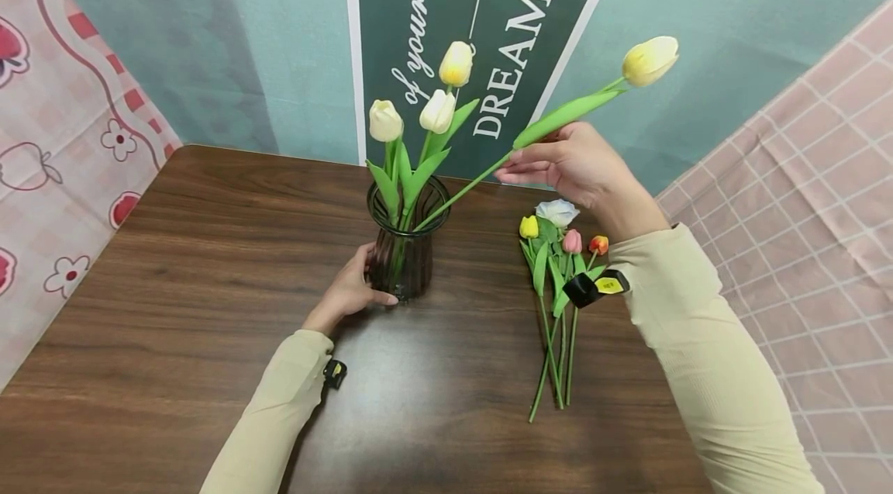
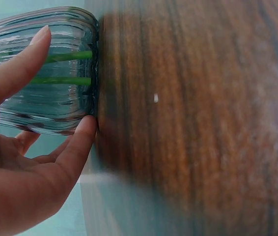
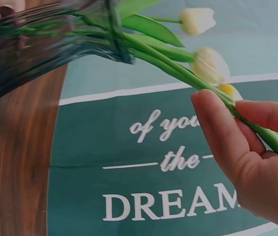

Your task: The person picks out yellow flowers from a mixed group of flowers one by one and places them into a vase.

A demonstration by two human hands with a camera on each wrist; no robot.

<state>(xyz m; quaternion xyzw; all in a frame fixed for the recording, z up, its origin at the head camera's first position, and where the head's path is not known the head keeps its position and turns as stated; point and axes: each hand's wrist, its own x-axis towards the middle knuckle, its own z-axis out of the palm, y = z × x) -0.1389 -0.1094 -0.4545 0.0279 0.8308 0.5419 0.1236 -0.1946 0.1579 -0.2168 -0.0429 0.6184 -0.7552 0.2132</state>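
A dark ribbed glass vase (image 1: 408, 269) stands upright on the table. My left hand (image 1: 352, 286) holds it low on its left side, with the thumb across the front and fingers around the glass in the left wrist view. Inside the vase are two white tulips (image 1: 438, 112) and a pale yellow tulip (image 1: 456, 64). Between thumb and fingers, my right hand (image 1: 568, 164) pinches the stem of another yellow tulip (image 1: 649, 61). That tulip slants to the upper right, its lower stem reaching inside the vase mouth. The stem's bottom end cannot be made out.
On the wooden table (image 1: 174, 285), right of the vase, lies a loose bunch: a yellow tulip (image 1: 529, 227), a pink tulip (image 1: 572, 241), an orange-red tulip (image 1: 598, 245) and a bluish-white flower (image 1: 556, 212). A printed cloth (image 1: 481, 52) hangs behind the vase.
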